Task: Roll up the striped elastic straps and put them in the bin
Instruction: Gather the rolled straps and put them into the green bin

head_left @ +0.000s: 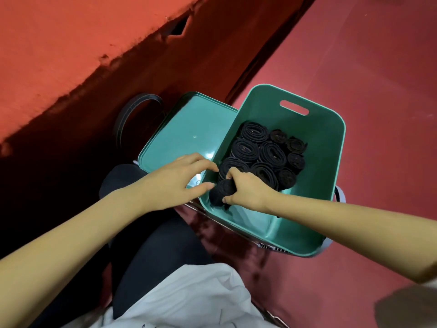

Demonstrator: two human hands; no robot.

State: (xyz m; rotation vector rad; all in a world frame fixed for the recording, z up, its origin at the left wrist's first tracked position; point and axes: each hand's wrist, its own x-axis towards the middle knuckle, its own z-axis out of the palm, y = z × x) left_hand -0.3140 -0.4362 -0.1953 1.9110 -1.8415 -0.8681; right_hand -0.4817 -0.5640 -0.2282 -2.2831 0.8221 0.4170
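A teal plastic bin (328, 147) sits on the red floor in front of me. Several dark rolled straps (260, 155) stand packed side by side on its bottom. My right hand (248, 191) grips one more dark rolled strap (222, 191) just inside the bin's near left wall, beside the packed rolls. My left hand (175, 179) hovers over the bin's left rim with fingers loosely spread, its fingertips close to the held roll. Whether they touch it I cannot tell.
The bin's teal lid (186, 131) lies beside the bin on the left, partly under its rim. A dark strap loop (132, 110) curls behind the lid. A red wall rises at the left. My dark-clothed legs and white shirt fill the bottom.
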